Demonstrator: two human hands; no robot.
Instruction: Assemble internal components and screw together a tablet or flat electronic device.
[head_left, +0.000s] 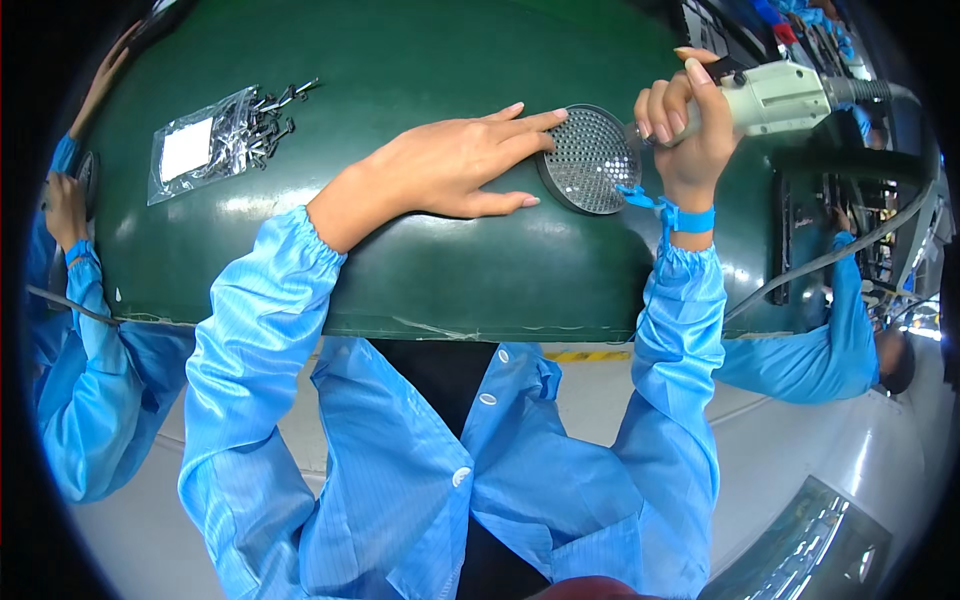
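My right hand is wrapped round the front end of a pale electric screwdriver, which lies sideways with its cable end to the right. Its front end points toward a round dark tray with a grid of small holes, some showing bright dots. My left hand is flat, fingers stretched out, with the fingertips at the tray's left rim. A blue wrist strap circles my right wrist, and its loose end hangs by the tray.
An open clear plastic bag spills small black parts on the green table at left. A grey cable curves down at right. Co-workers' blue sleeves show at both sides. Dark equipment stands at right.
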